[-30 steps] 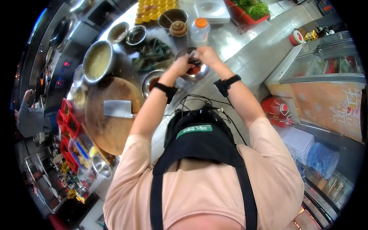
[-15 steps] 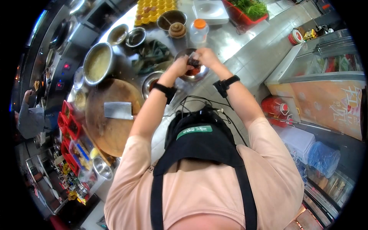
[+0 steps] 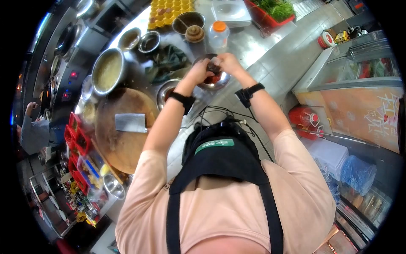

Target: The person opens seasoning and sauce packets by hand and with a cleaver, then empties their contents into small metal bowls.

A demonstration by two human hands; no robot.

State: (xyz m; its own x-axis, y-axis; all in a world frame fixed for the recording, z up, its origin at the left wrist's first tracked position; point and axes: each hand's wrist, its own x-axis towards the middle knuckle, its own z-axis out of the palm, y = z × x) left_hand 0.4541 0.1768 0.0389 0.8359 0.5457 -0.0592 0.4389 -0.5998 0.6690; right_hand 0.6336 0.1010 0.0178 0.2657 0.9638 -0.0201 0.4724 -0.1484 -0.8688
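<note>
My left hand [image 3: 198, 73] and my right hand [image 3: 228, 64] meet over a metal bowl [image 3: 223, 84] at the table's near edge. Both sets of fingers are closed on a small dark, clear-edged item [image 3: 213, 67] whose kind I cannot make out. Reddish contents show in the bowl beneath. Close to my left forearm stands another metal bowl [image 3: 160, 98], partly covered by the arm. Beyond my hands are a clear jar with an orange lid [image 3: 219, 28] and a brown lidded pot [image 3: 195, 34].
A cleaver [image 3: 130, 122] lies on a round chopping board [image 3: 105, 101]. Behind it stands a large pot of pale liquid [image 3: 101, 86]. A yellow egg tray [image 3: 179, 7], white plates [image 3: 230, 9] and a red basket of greens [image 3: 292, 19] sit farther back. Another person [image 3: 34, 133] is at far left.
Both hands stay over the bowl, with only slight finger movement around the dark item. The other person's raised arm at far left has shifted a little.
</note>
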